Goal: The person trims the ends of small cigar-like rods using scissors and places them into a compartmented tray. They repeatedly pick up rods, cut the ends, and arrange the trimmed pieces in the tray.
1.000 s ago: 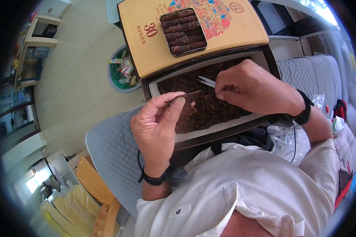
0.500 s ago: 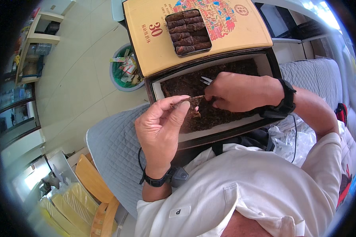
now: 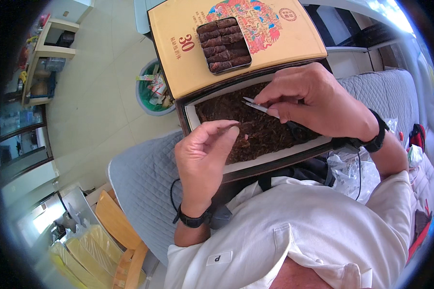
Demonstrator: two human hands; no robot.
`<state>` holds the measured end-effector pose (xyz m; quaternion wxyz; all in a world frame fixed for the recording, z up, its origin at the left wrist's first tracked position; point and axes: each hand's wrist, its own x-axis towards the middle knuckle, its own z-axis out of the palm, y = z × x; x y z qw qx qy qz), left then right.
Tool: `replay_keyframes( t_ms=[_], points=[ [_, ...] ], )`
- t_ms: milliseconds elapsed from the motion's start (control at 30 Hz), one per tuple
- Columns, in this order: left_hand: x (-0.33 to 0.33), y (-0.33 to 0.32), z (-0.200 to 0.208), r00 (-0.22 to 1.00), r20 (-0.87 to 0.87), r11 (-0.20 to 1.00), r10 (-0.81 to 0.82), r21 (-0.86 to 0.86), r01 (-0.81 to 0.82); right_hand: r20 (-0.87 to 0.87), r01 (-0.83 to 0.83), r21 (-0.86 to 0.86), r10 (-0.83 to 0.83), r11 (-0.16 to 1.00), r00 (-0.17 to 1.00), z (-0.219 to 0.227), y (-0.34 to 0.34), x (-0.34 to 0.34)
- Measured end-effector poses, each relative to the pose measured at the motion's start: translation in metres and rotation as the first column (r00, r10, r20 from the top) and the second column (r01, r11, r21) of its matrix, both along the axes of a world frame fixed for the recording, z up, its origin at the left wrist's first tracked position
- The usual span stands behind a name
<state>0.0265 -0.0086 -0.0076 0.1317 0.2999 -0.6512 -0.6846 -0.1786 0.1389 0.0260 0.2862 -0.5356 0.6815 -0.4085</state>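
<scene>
My left hand (image 3: 205, 156) pinches thumb and forefinger together at the left part of an open box (image 3: 192, 118). A dark brown sliver, perhaps rolled leaf, shows at its fingertips; most of it is hidden. To the right, my right hand (image 3: 304, 98) holds a pair of scissors (image 3: 261, 107), its silver blades slightly apart and pointing left, its dark handles under the palm. Shredded dark brown leaf (image 3: 265, 139), which looks like tobacco, lies in the box below both hands. Beyond them, a metal tin (image 3: 249, 62) of short brown cigars (image 3: 220, 37) rests on the yellow lid (image 3: 178, 72).
A bin (image 3: 142, 98) with a green liner and scraps stands on the tiled floor at the left. Grey quilted covers (image 3: 144, 168) flank the box. Clear plastic bags (image 3: 354, 176) lie near my right elbow. A wooden chair (image 3: 113, 219) stands at the lower left.
My right hand has drawn back up and right from the left fingertips, bringing the scissor blades fully into view. My left hand has shifted slightly right, still pinching.
</scene>
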Motion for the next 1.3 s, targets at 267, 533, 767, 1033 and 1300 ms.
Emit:
replay_keyframes(
  t_ms=[267, 533, 767, 1033, 1300],
  points=[
    [-0.011, 0.014, 0.001, 0.998, 0.020, 0.996, -0.064, 0.070, 0.063, 0.179, 0.040, -0.100, -0.022, 0.994, 0.984, 0.001, 0.006, 0.026],
    [-0.012, 0.017, 0.010, 0.980, 0.132, 0.985, -0.146, -0.075, 0.157, 0.001, 0.037, -0.177, -0.037, 0.984, 0.999, -0.012, 0.004, 0.036],
    [-0.011, 0.016, 0.014, 0.969, 0.107, 0.975, -0.222, -0.005, 0.223, 0.017, 0.065, -0.130, -0.063, 0.989, 0.998, -0.019, 0.005, 0.036],
    [-0.007, 0.010, 0.013, 0.961, 0.056, 0.962, -0.271, 0.060, 0.268, -0.003, 0.095, -0.092, -0.096, 0.991, 0.995, -0.015, 0.008, 0.039],
    [-0.004, 0.007, 0.009, 0.970, 0.046, 0.971, -0.238, -0.018, 0.239, 0.013, 0.051, -0.163, -0.050, 0.985, 0.999, -0.018, 0.007, 0.037]
  ],
)
